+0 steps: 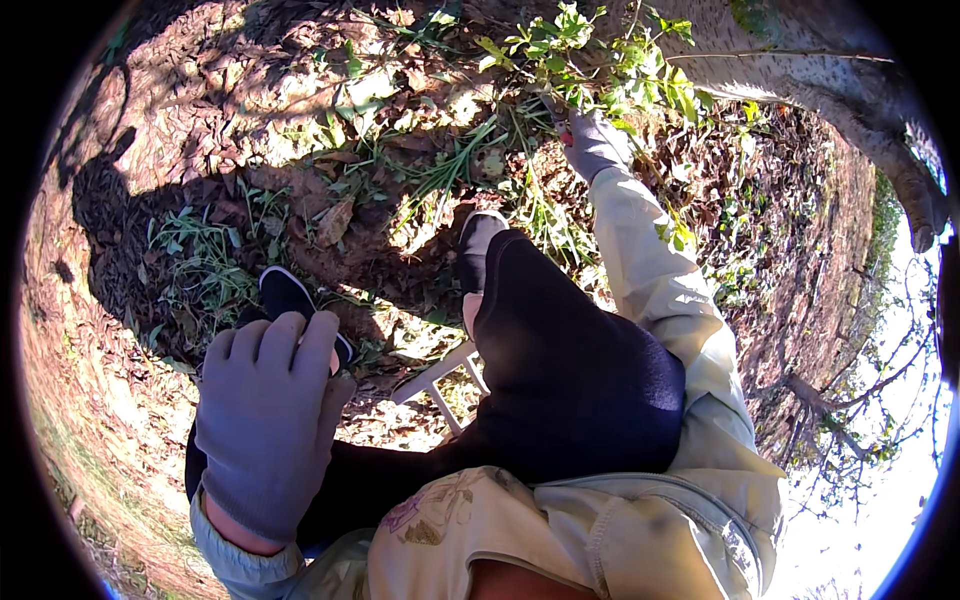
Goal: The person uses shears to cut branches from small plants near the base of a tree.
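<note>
Shadow [120,235], one broad dark patch, lies over leaf-strewn ground toward nine o'clock, where an onlooker sees a clump of green weeds [200,255] spread low across brown litter. At eight o'clock, the seated worker's left hand [265,400], in one of two grey gloves, hangs back uppermost near the left leg, fingers bent downward and thumb alongside; whether it grips anything cannot be told, as the palm is turned away. Just beyond the knuckles is the first of two dark shoes, the left shoe [286,294], pale-edged, at nine o'clock. Toward half past six, printed flowers mark a cream garment [435,515]; above it, near seven, one pale barred frame [432,377] shows beside the dark trousers [575,360]. Long grass blades [460,160] lie at twelve o'clock, above the right shoe [480,240]. At one o'clock, the right hand [598,147], in the second glove, reaches out at the end of a pale sleeve [645,240], fingers curled beside one small red piece [567,138]; whether they close on it cannot be made out. The leafy shoot [575,55] rises directly beyond that hand, beside one tree trunk [810,85] at two o'clock. Bare branches [815,400] fan out between three and four.
</note>
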`<act>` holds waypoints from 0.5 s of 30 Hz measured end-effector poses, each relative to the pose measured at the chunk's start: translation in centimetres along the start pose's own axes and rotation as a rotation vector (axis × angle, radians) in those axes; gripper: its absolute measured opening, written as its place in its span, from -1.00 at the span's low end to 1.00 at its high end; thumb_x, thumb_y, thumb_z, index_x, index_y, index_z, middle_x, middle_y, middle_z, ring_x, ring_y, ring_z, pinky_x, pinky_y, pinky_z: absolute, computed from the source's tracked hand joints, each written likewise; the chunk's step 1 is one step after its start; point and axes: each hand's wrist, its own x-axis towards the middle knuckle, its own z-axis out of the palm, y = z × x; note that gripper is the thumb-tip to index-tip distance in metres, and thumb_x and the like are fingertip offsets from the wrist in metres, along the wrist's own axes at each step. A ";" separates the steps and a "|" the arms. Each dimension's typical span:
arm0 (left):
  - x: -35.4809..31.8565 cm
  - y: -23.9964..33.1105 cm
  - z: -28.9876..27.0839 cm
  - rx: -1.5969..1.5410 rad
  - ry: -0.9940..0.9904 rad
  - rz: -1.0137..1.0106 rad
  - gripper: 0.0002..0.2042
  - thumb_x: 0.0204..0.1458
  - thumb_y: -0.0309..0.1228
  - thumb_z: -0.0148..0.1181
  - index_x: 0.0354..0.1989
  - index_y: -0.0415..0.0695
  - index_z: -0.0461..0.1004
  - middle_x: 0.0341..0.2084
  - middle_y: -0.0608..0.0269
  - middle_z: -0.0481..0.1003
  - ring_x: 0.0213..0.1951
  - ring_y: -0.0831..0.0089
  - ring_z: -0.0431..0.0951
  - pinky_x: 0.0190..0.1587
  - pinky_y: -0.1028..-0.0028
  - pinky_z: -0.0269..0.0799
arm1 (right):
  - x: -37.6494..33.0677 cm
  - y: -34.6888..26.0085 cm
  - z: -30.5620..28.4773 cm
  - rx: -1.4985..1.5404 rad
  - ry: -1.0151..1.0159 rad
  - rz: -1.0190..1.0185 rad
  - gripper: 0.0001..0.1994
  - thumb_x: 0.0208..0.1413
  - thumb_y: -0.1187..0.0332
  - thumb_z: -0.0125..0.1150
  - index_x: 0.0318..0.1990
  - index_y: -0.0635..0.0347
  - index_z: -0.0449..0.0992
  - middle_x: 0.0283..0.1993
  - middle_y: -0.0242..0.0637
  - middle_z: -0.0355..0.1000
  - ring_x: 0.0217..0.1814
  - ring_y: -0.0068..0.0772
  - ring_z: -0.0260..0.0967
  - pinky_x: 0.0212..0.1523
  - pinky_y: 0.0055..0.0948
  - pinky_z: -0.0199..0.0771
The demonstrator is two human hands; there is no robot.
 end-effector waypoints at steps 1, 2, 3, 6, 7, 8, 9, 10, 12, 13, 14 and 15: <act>-0.1 0.0 0.0 0.000 -0.003 -0.002 -0.55 -0.03 -0.37 0.19 0.07 -0.24 0.36 -0.09 0.01 0.42 -0.07 0.06 0.41 0.04 0.14 0.24 | 0.1 0.3 0.0 0.007 -0.016 -0.004 -0.56 0.05 0.12 0.15 0.11 -0.10 0.33 -0.09 -0.09 0.42 -0.06 -0.03 0.46 -0.13 -0.03 0.45; -0.1 -0.1 0.1 -0.001 -0.005 -0.005 -0.55 -0.03 -0.37 0.19 0.07 -0.23 0.36 -0.09 0.02 0.42 -0.07 0.07 0.41 0.04 0.14 0.24 | 0.4 0.7 -0.1 0.014 -0.032 -0.008 -0.57 0.05 0.13 0.14 0.09 -0.09 0.34 -0.09 -0.09 0.42 -0.07 -0.03 0.46 -0.12 -0.04 0.45; -0.2 -0.1 0.1 0.006 0.009 0.000 -0.55 -0.03 -0.37 0.19 0.06 -0.23 0.36 -0.09 0.02 0.42 -0.07 0.07 0.41 0.03 0.14 0.24 | 0.6 1.1 -0.1 0.020 -0.048 -0.014 -0.58 0.05 0.13 0.14 0.08 -0.08 0.34 -0.10 -0.09 0.43 -0.07 -0.03 0.46 -0.12 -0.04 0.45; -0.4 -0.3 0.2 0.020 0.039 0.013 -0.56 -0.04 -0.37 0.20 0.06 -0.23 0.36 -0.10 0.03 0.42 -0.08 0.07 0.41 0.02 0.14 0.25 | 1.2 1.6 -0.4 0.036 -0.095 -0.030 -0.62 0.05 0.15 0.12 0.04 -0.04 0.36 -0.11 -0.08 0.44 -0.08 -0.01 0.46 -0.11 -0.04 0.45; -0.5 -0.3 0.2 0.021 0.040 0.015 -0.55 -0.04 -0.37 0.21 0.05 -0.23 0.36 -0.11 0.03 0.42 -0.08 0.08 0.42 0.01 0.14 0.26 | 0.9 1.2 -0.3 0.065 -0.074 0.005 -0.65 0.05 0.16 0.12 0.00 -0.02 0.37 -0.10 -0.08 0.44 -0.08 0.00 0.46 -0.10 -0.05 0.45; -0.5 -0.4 0.3 0.023 0.040 0.019 -0.55 -0.05 -0.37 0.21 0.05 -0.22 0.36 -0.11 0.03 0.42 -0.09 0.08 0.42 0.01 0.14 0.26 | 0.5 0.7 -0.1 0.095 -0.053 0.041 -0.68 0.05 0.17 0.11 -0.04 0.00 0.37 -0.10 -0.09 0.44 -0.07 0.01 0.45 -0.09 -0.05 0.45; -0.6 -0.4 0.3 0.026 0.048 0.019 -0.55 -0.05 -0.37 0.21 0.05 -0.22 0.36 -0.11 0.03 0.42 -0.09 0.08 0.42 0.01 0.14 0.26 | 0.1 -0.1 -1.0 0.147 -0.077 0.070 -0.69 0.03 0.19 0.11 -0.06 0.01 0.39 -0.11 -0.09 0.44 -0.10 0.01 0.46 -0.11 -0.06 0.45; -0.8 -0.4 0.5 0.029 0.056 0.020 -0.55 -0.05 -0.37 0.22 0.05 -0.22 0.36 -0.12 0.03 0.42 -0.09 0.08 0.42 0.00 0.14 0.26 | -0.4 -0.3 -1.5 0.180 -0.080 0.032 -0.63 -0.01 0.21 0.16 0.00 -0.03 0.37 -0.11 -0.11 0.43 -0.11 0.01 0.46 -0.14 -0.05 0.45; -0.8 -0.5 0.4 0.035 0.059 0.029 -0.55 -0.06 -0.37 0.22 0.05 -0.21 0.36 -0.12 0.03 0.42 -0.09 0.07 0.42 0.00 0.14 0.27 | -1.8 -0.6 -1.3 0.046 -0.019 -0.198 -0.54 -0.04 0.22 0.21 0.08 -0.09 0.35 -0.12 -0.14 0.42 -0.14 -0.01 0.46 -0.18 -0.07 0.46; -0.8 -0.5 0.3 0.036 0.053 0.032 -0.55 -0.06 -0.37 0.22 0.05 -0.21 0.36 -0.12 0.03 0.42 -0.09 0.07 0.42 0.00 0.14 0.27 | -2.6 -1.2 -1.0 0.025 -0.003 -0.300 -0.47 -0.06 0.22 0.25 0.14 -0.14 0.31 -0.13 -0.17 0.42 -0.17 -0.03 0.47 -0.23 -0.10 0.47; -0.8 -0.6 0.3 0.036 0.047 0.036 -0.54 -0.06 -0.37 0.22 0.05 -0.21 0.36 -0.12 0.03 0.42 -0.09 0.07 0.42 0.00 0.14 0.27 | -3.4 -1.8 -0.8 0.022 0.038 -0.387 -0.53 0.04 0.10 0.20 0.12 -0.08 0.35 -0.13 -0.13 0.42 -0.14 -0.05 0.47 -0.23 -0.08 0.45; -0.8 -0.5 0.3 0.035 0.053 0.041 -0.54 -0.06 -0.37 0.22 0.05 -0.21 0.36 -0.12 0.03 0.42 -0.09 0.07 0.42 0.00 0.14 0.27 | -4.1 -2.6 -0.6 0.092 0.010 -0.322 -0.51 0.03 0.09 0.20 0.13 -0.08 0.34 -0.12 -0.12 0.42 -0.12 -0.06 0.46 -0.22 -0.08 0.45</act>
